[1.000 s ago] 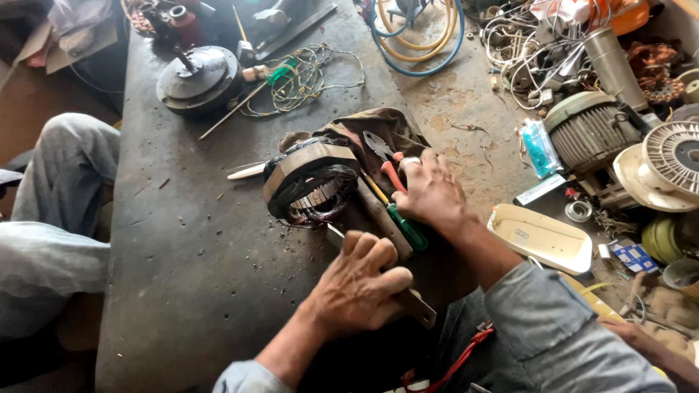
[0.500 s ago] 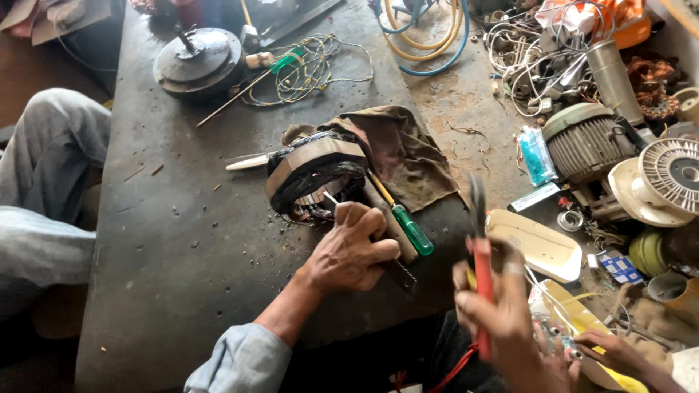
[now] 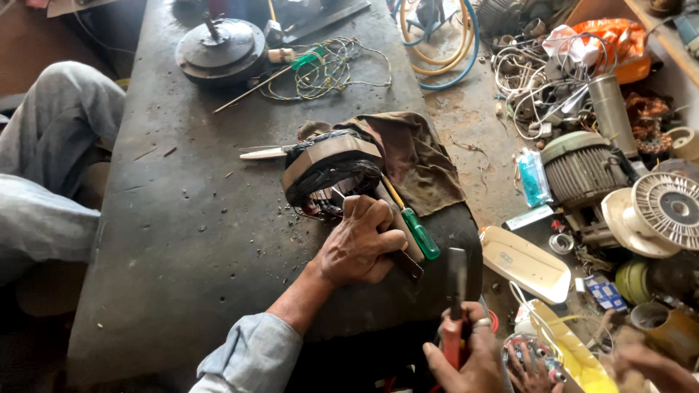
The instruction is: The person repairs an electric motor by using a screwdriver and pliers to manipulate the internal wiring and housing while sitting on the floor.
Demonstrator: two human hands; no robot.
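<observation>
At the far end of my view a round dark motor cover [image 3: 220, 51] sits on the metal table [image 3: 182, 240], with a tangle of thin wire [image 3: 328, 69] just right of it. I note a brown rag [image 3: 419, 160] mid-table. Off the right edge: a ribbed grey motor housing [image 3: 582, 167], a cream fan hub [image 3: 666, 211], a white tray [image 3: 526, 263], yellow and blue hoses [image 3: 437, 44] far back.

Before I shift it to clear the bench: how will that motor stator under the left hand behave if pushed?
The stator looks heavy for its size: a thick metal ring packed with windings. It leans on the brown rag, so it may tip or roll. The left hand steadies it.
</observation>
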